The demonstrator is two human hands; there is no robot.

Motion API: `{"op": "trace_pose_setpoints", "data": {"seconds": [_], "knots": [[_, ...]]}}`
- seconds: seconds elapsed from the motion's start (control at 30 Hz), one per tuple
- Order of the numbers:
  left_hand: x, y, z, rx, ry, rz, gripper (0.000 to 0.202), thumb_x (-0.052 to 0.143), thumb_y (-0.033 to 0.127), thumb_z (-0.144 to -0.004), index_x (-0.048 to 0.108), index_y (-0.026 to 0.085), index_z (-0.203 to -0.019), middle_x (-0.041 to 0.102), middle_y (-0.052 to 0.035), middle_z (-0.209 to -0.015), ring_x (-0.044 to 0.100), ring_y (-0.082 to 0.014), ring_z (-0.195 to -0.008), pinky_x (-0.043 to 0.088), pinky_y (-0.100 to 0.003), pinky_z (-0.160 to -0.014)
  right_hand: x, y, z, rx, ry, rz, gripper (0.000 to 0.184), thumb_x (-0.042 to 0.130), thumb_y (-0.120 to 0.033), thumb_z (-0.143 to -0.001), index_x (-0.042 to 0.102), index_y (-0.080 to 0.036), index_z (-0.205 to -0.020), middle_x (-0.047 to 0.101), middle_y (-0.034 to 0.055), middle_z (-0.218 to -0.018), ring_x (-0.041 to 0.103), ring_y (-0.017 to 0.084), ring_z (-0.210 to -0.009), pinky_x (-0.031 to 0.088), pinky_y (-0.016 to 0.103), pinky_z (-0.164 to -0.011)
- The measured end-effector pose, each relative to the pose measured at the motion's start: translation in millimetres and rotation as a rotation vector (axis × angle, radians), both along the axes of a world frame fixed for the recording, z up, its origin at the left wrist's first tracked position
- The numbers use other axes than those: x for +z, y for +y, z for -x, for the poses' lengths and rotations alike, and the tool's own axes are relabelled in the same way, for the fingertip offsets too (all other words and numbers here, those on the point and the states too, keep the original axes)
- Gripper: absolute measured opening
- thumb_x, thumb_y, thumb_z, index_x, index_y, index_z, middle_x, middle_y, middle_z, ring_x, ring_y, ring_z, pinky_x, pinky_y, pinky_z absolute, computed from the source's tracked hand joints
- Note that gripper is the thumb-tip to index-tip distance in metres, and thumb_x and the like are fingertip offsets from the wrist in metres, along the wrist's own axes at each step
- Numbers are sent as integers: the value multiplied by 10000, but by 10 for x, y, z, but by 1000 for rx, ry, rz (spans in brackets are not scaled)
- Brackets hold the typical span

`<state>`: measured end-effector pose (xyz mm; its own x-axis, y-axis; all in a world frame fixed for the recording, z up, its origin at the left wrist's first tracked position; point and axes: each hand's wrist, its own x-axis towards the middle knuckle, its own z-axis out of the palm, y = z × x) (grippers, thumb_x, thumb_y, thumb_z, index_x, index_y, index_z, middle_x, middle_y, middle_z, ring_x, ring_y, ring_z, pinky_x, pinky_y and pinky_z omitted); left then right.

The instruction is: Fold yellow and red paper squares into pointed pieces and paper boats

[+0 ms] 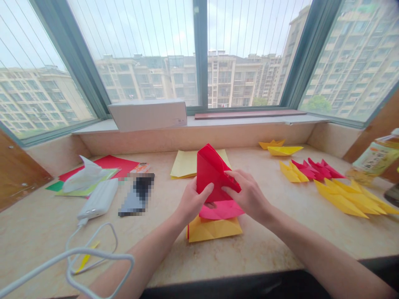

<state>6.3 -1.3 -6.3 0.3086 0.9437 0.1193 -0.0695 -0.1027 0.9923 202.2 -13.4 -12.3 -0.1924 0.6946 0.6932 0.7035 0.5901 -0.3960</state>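
Note:
Both of my hands hold up a folded red paper piece (212,172) above the stone counter (280,232). My left hand (191,203) pinches its lower left edge with thumb and fingers. At the lower right corner, my right hand (247,195) grips the paper with closed fingers. Under the hands lie a pink folded sheet (222,211) and a yellow folded sheet (213,230), stacked near the counter's front edge. A flat pale yellow sheet (183,164) lies behind the red piece.
Finished folded yellow shapes (352,197) and red ones (318,169) lie in rows at the right; two more yellow ones (280,148) sit near the sill. A bottle (375,160) stands far right. At the left are a tissue pack (82,176), coloured sheets (112,164), a white power bank (99,199) with cable (90,251), and a white box (148,115) on the sill.

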Motion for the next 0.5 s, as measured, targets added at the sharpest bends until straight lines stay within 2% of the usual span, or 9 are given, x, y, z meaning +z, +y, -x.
{"op": "trace_pose_setpoints", "data": {"seconds": [0.07, 0.17, 0.23, 0.33, 0.5], "knots": [[10, 4, -4, 20, 7, -20, 412, 657, 450, -855, 541, 129, -1086, 718, -63, -712, 652, -170, -434, 529, -240, -400, -23, 9, 12, 29, 21, 15, 425, 630, -209, -907, 548, -238, -1323, 662, 81, -1103, 625, 259, -1007, 506, 426, -887], [18, 11, -6, 33, -3, -41, 390, 635, 456, -870, 543, 122, -1050, 703, -57, -668, 637, -173, -414, 500, -235, -377, -61, 18, 29, 55, 15, -21, 390, 553, -205, -951, 574, -247, -1338, 642, 92, -1099, 614, 255, -1022, 516, 432, -894], [20, 12, -4, 25, -12, -48, 385, 630, 458, -874, 558, 117, -1037, 703, -62, -675, 642, -175, -424, 499, -237, -385, -78, 11, 46, 69, -23, -65, 388, 496, -170, -967, 588, -239, -1338, 625, 112, -1196, 598, 261, -1097, 506, 448, -934], [28, 3, -2, 33, -19, -57, 382, 636, 455, -871, 577, 114, -1032, 708, -69, -699, 647, -173, -435, 504, -240, -398, -77, -17, 78, 101, -127, -96, 459, 431, -113, -968, 526, -208, -1407, 551, 127, -1402, 531, 271, -1261, 467, 466, -1019], [46, -16, -22, 75, -57, -32, 399, 667, 444, -843, 550, 121, -1046, 692, -43, -646, 641, -175, -431, 513, -248, -417, -27, -48, 105, 121, -317, -120, 537, 489, -232, -983, 386, -133, -1501, 432, 138, -1529, 436, 278, -1385, 399, 484, -1117]]}}
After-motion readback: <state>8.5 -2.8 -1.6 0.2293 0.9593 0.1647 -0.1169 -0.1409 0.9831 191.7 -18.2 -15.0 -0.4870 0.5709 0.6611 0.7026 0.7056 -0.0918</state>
